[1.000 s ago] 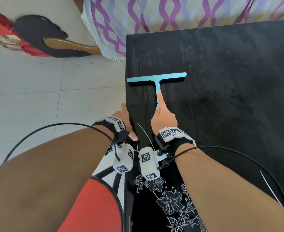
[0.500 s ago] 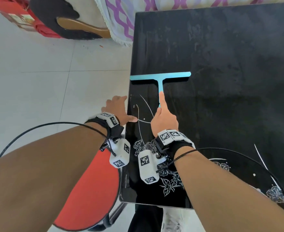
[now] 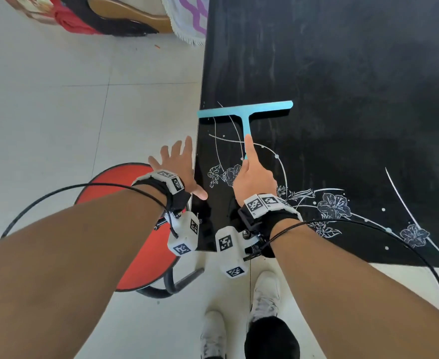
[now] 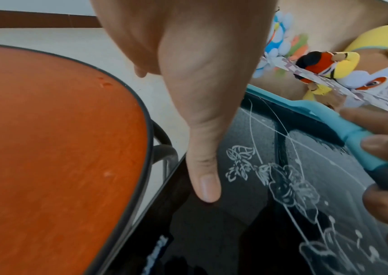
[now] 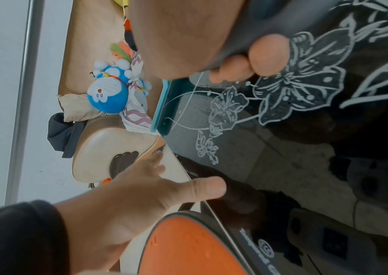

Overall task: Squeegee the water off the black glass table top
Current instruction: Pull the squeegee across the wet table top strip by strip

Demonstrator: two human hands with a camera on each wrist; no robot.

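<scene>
The black glass table top (image 3: 342, 73) carries a white flower pattern near its front edge. A teal squeegee (image 3: 244, 110) lies blade-down across it, its left end at the table's left edge. My right hand (image 3: 250, 164) grips the dark handle, index finger stretched along the teal stem. In the left wrist view a pale wet film shows on the glass just in front of the squeegee (image 4: 352, 130). My left hand (image 3: 187, 172) hovers beside the left edge with fingers spread, and its thumb (image 4: 205, 186) rests on the glass (image 4: 258, 232).
A round red stool (image 3: 140, 229) stands close under the table's near left corner. My white shoes (image 3: 265, 294) are on the tiled floor at the front edge. A sofa with a purple patterned cloth (image 3: 187, 22) and plush toys (image 5: 108, 93) lies beyond the far end.
The squeegee has been drawn toward me along the left side, onto the flower pattern. My left hand has slid back along the edge and spread its fingers.
</scene>
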